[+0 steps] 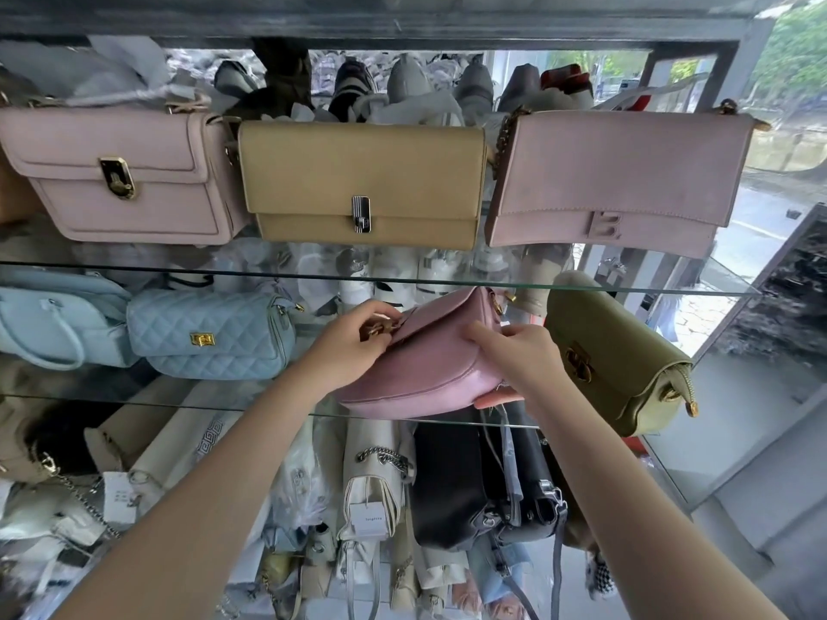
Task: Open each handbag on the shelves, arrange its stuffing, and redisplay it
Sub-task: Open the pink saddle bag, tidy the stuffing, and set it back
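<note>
Pink handbag of smooth, faintly glossy leather with a rounded base sits tilted at the front of the middle glass shelf. Its base overhangs the edge toward the person.

Long axis slants from low left to high right and spans both hands.

Left hand is at the bag's upper left, fingers curled and pinching the gold metal clasp on the flap. This is the hand nearer the opening.

Right hand grips the right end, fingers over the front panel, thumb beneath the corner.

Judgement: opening step. The flap should lift from the clasp side while the right hand steadies.

Neighbours: olive-green flap bag just beside on the right; pale blue quilted barrel bag to the left, apart.
</note>
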